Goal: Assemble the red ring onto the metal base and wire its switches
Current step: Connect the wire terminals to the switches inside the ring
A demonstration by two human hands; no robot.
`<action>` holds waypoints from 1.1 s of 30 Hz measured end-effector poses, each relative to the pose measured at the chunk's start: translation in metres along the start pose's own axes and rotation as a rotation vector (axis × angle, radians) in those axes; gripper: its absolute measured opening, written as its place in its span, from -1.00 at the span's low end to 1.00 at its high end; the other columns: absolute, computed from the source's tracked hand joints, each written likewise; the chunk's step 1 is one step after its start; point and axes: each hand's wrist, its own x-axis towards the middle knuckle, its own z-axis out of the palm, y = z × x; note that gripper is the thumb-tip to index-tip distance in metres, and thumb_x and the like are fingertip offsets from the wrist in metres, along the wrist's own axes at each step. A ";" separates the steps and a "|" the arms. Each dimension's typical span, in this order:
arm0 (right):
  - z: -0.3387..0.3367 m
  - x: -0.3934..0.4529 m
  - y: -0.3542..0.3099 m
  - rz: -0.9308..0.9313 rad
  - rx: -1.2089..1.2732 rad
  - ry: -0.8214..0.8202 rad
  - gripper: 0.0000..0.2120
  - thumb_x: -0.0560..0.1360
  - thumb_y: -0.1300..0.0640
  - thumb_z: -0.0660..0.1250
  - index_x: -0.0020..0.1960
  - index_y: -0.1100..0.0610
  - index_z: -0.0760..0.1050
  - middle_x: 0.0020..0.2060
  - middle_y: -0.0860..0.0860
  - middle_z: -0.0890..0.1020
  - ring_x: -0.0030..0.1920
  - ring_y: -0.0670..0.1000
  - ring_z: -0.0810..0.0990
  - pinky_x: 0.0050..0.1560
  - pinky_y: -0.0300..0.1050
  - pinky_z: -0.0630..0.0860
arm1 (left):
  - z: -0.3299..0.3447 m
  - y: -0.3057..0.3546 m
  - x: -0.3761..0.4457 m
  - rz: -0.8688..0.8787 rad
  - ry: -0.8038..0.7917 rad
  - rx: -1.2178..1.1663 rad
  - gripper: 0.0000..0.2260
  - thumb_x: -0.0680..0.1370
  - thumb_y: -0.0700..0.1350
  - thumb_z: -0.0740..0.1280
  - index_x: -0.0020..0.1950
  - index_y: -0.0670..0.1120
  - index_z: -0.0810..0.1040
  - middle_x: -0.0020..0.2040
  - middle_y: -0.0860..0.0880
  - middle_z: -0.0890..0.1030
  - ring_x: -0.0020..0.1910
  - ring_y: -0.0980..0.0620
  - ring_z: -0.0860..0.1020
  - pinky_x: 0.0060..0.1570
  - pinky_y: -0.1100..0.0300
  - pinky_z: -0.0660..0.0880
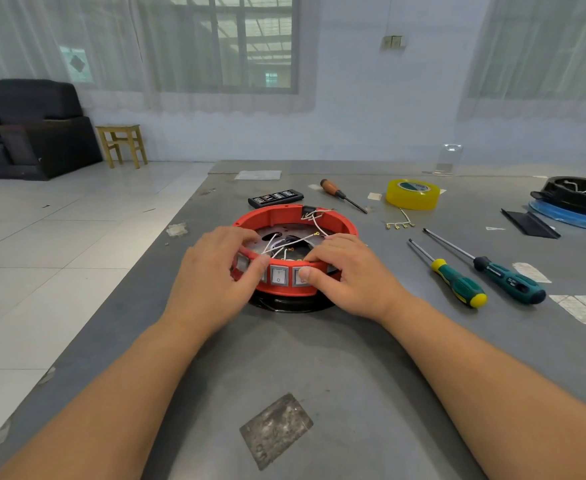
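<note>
From my head camera, the red ring (295, 216) sits on the metal base (270, 237) in the middle of the grey table (319, 358), with a dark rim showing under its near edge. I have both hands on the ring's near side. My left hand (215, 271) curls over the left part of the wall, fingers hooked over the top edge and thumb pressed against the outer face beside a switch (278, 275). My right hand (347, 271) grips the same way on the right, fingers reaching inside over the rim and thumb lying on the outer face across another switch. White wires (277, 245) with brass terminals trail loosely inside the ring over the base. To the right lie two green-handled screwdrivers (457, 282), side by side and apart from the ring. Farther back are a roll of yellow tape (412, 195), a wooden-handled screwdriver (340, 194), a dark bit case (276, 197) just behind the ring, and a small bunch of loose terminal leads (400, 223).
</note>
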 end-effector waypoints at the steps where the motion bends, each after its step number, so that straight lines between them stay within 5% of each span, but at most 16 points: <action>1: -0.001 -0.001 0.001 0.003 0.015 -0.004 -0.77 0.60 -0.07 0.32 -0.02 0.06 0.64 -0.18 -0.11 0.64 -0.09 -0.14 0.51 0.15 -0.22 0.35 | 0.002 -0.003 -0.001 0.039 -0.086 -0.001 -0.66 0.60 0.17 0.30 0.32 0.10 0.61 0.31 0.14 0.61 0.39 0.08 0.50 0.36 -0.05 0.41; 3: -0.003 -0.002 0.002 0.009 0.027 -0.022 -0.75 0.60 -0.10 0.29 -0.02 0.05 0.62 -0.17 -0.10 0.63 -0.07 -0.12 0.52 0.15 -0.19 0.36 | 0.004 -0.003 -0.002 0.040 -0.201 -0.033 -0.56 0.59 0.21 0.25 0.40 0.09 0.60 0.42 0.15 0.57 0.55 0.11 0.35 0.53 -0.08 0.26; 8: 0.003 0.001 -0.002 0.076 -0.137 -0.043 -0.53 0.56 -0.39 0.12 -0.17 0.00 0.46 -0.29 -0.13 0.51 -0.18 -0.05 0.46 0.07 -0.07 0.39 | 0.005 0.000 0.000 0.043 -0.155 -0.080 -0.60 0.57 0.25 0.29 0.23 0.06 0.72 0.18 0.13 0.69 0.29 0.07 0.54 0.37 -0.12 0.40; 15: 0.003 0.002 0.004 0.059 -0.030 -0.062 -0.51 0.56 -0.38 0.16 -0.22 0.03 0.46 -0.34 -0.12 0.48 -0.21 -0.05 0.43 0.07 -0.06 0.39 | 0.000 -0.003 0.002 0.026 -0.134 -0.099 -0.61 0.54 0.35 0.39 0.20 0.14 0.73 0.13 0.23 0.68 0.22 0.11 0.56 0.35 -0.18 0.41; 20: 0.004 0.002 0.007 0.068 -0.038 -0.062 -0.44 0.53 -0.48 0.08 -0.21 -0.01 0.46 -0.31 -0.14 0.52 -0.18 -0.10 0.45 0.07 -0.14 0.35 | -0.004 -0.015 -0.002 0.015 -0.180 -0.152 -0.57 0.59 0.20 0.29 0.40 0.07 0.62 0.40 0.16 0.58 0.46 0.14 0.44 0.51 -0.11 0.35; 28: 0.009 0.005 0.009 0.066 -0.092 -0.020 -0.48 0.53 -0.49 0.07 -0.30 -0.06 0.27 -0.39 -0.15 0.39 -0.27 -0.11 0.36 -0.06 -0.12 0.29 | -0.003 -0.016 0.000 -0.013 -0.161 -0.126 -0.56 0.53 0.34 0.30 0.27 0.14 0.68 0.21 0.23 0.65 0.33 0.14 0.50 0.39 -0.17 0.43; 31: 0.008 0.004 0.012 0.079 -0.089 -0.049 -0.47 0.53 -0.50 0.04 -0.27 -0.06 0.32 -0.35 -0.17 0.42 -0.22 -0.16 0.39 -0.03 -0.15 0.27 | -0.004 -0.018 0.002 -0.007 -0.160 -0.147 -0.57 0.58 0.34 0.33 0.30 0.13 0.68 0.24 0.22 0.65 0.34 0.17 0.48 0.41 -0.07 0.43; 33: 0.004 0.002 0.015 0.073 -0.047 -0.081 -0.47 0.57 -0.46 0.02 -0.19 -0.05 0.42 -0.27 -0.17 0.51 -0.13 -0.15 0.45 0.06 -0.13 0.35 | -0.004 -0.019 0.002 0.003 -0.165 -0.167 -0.58 0.60 0.32 0.32 0.35 0.15 0.64 0.31 0.27 0.59 0.38 0.25 0.42 0.42 0.16 0.38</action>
